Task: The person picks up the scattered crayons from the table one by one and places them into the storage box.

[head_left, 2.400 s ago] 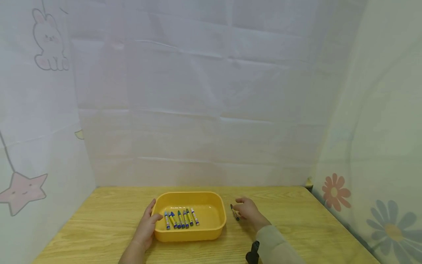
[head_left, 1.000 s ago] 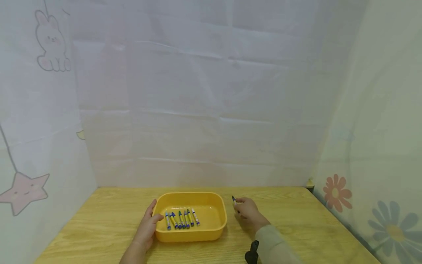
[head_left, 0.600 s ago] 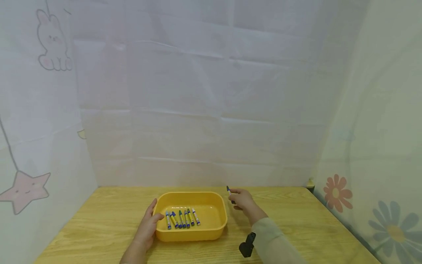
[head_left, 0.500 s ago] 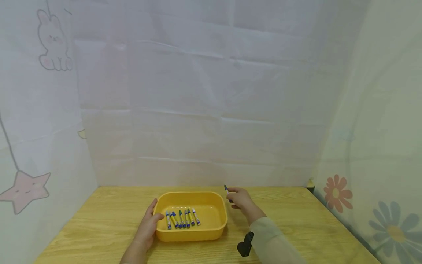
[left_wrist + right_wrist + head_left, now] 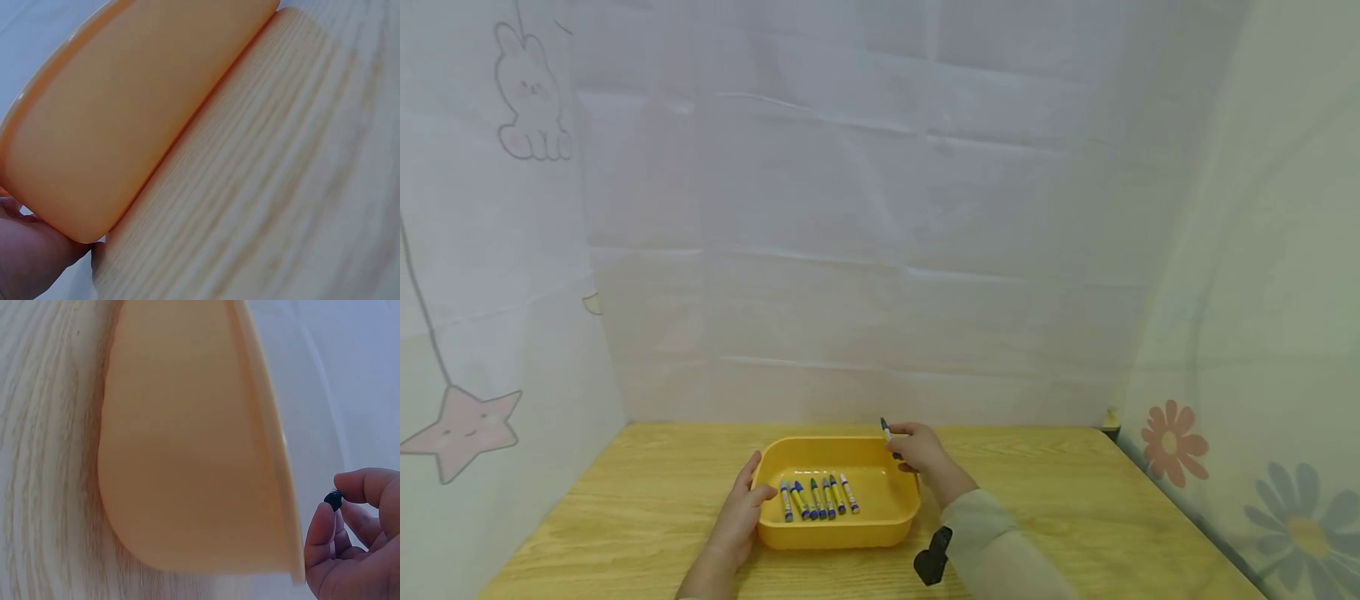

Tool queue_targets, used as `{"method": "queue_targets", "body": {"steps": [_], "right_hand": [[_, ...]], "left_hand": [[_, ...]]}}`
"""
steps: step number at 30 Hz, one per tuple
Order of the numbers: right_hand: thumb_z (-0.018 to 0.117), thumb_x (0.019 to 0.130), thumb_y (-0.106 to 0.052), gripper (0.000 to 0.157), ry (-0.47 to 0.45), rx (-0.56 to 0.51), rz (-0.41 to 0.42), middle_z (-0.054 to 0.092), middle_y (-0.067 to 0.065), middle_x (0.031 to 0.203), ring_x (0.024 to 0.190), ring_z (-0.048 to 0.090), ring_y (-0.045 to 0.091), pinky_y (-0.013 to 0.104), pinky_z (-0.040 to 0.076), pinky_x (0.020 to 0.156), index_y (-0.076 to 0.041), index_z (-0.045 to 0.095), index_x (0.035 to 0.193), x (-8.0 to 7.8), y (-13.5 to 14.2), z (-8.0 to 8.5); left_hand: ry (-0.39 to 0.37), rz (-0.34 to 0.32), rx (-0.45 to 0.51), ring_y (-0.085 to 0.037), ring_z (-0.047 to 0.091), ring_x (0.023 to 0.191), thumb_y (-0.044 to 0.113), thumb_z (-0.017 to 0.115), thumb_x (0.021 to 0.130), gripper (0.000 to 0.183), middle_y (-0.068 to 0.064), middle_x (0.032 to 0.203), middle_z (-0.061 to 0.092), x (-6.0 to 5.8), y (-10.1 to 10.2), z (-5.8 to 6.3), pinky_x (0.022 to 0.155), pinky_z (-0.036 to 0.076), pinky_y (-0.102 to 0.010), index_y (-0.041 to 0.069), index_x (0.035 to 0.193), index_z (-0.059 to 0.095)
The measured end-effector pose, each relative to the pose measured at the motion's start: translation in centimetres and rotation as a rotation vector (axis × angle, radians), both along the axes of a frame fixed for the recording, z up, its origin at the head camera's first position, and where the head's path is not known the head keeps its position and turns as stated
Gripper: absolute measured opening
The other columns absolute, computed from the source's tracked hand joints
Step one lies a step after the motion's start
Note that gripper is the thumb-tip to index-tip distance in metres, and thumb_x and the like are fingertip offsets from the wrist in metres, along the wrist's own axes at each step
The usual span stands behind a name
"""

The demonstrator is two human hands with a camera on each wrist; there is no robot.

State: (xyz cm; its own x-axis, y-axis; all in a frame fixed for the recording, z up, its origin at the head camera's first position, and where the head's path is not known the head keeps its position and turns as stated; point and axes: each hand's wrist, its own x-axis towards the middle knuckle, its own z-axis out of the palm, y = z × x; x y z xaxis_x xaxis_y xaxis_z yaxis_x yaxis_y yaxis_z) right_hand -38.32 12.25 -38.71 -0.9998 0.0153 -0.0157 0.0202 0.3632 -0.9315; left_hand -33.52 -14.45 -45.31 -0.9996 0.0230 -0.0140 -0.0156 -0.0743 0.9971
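Note:
A yellow plastic tub (image 5: 838, 535) stands on the wooden table, with a row of several crayons (image 5: 818, 500) lying on the left of its floor. My left hand (image 5: 737, 515) grips the tub's left side, thumb over the rim and fingers along the outer wall. In the left wrist view, part of that hand (image 5: 37, 256) shows against the tub's corner. Above the tub's right rim, my right hand (image 5: 921, 452) pinches a dark-tipped crayon (image 5: 887, 430) between thumb and fingers, tip pointing up. The right wrist view shows the crayon's dark end (image 5: 333, 500) between the fingertips, beside the rim.
The wooden table (image 5: 1037, 500) extends on both sides of the tub. A pale sheet (image 5: 850, 208) hangs behind it, with printed sheets at left and right. A black device (image 5: 933, 557) sits at my right wrist.
My right hand has picked up the crayon from the table right of the tub, lifted it and carried it left over the tub's rim. My left hand stays on the tub.

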Motion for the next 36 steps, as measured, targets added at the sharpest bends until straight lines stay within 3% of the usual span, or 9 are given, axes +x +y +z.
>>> {"method": "queue_targets", "body": {"steps": [6, 13, 23, 31, 36], "right_hand": [[0.061, 0.09, -0.005, 0.042, -0.009, -0.009, 0.024, 0.065, 0.017, 0.105, 0.087, 0.063, 0.027, 0.029, 0.055, 0.063, 0.003, 0.058, 0.131, -0.1, -1.5, -0.4], [0.062, 0.088, -0.004, 0.039, -0.013, 0.043, 0.027, 0.066, 0.016, 0.102, 0.075, 0.057, 0.016, 0.024, 0.052, 0.057, 0.003, 0.061, 0.126, -0.1, -2.8, -1.6], [0.063, 0.085, 0.0, 0.034, -0.058, 0.024, 0.001, 0.067, 0.011, 0.091, 0.067, 0.054, 0.014, 0.024, 0.05, 0.054, 0.004, 0.064, 0.119, 0.4, -4.1, -3.3], [0.062, 0.08, 0.003, 0.032, -0.055, 0.137, 0.02, 0.067, 0.011, 0.091, 0.062, 0.051, 0.013, 0.02, 0.042, 0.051, 0.006, 0.067, 0.111, 0.2, -4.2, -4.7], [0.061, 0.078, 0.005, 0.033, -0.043, 0.186, 0.037, 0.067, 0.014, 0.095, 0.066, 0.051, 0.016, 0.023, 0.042, 0.054, 0.007, 0.067, 0.11, 0.7, -4.3, -4.6]], "left_hand": [[-0.004, -0.007, -0.009, -0.048, 0.025, 0.144, 0.007, 0.04, 0.094, 0.078, -0.029, 0.161, 0.006, 0.1, 0.0, 0.0, 0.116, 0.03, -0.057, 0.014, 0.158, -0.005], [0.002, -0.01, 0.0, -0.05, 0.024, 0.143, 0.006, 0.04, 0.094, 0.079, -0.031, 0.161, 0.003, -0.1, 0.2, -0.2, 0.116, 0.028, -0.058, 0.013, 0.158, -0.005], [0.0, -0.005, 0.001, -0.049, 0.023, 0.144, 0.006, 0.04, 0.094, 0.078, -0.03, 0.161, 0.004, 0.0, 0.4, -0.1, 0.117, 0.027, -0.057, 0.012, 0.158, -0.004], [0.003, -0.015, -0.001, -0.049, 0.022, 0.144, 0.007, 0.041, 0.094, 0.08, -0.029, 0.161, 0.002, 0.0, 0.4, -0.1, 0.117, 0.027, -0.058, 0.013, 0.158, -0.005], [0.0, -0.01, 0.006, -0.049, 0.023, 0.144, 0.006, 0.041, 0.093, 0.08, -0.029, 0.161, 0.004, -0.1, 0.5, -0.2, 0.117, 0.027, -0.057, 0.013, 0.158, -0.004]]}}
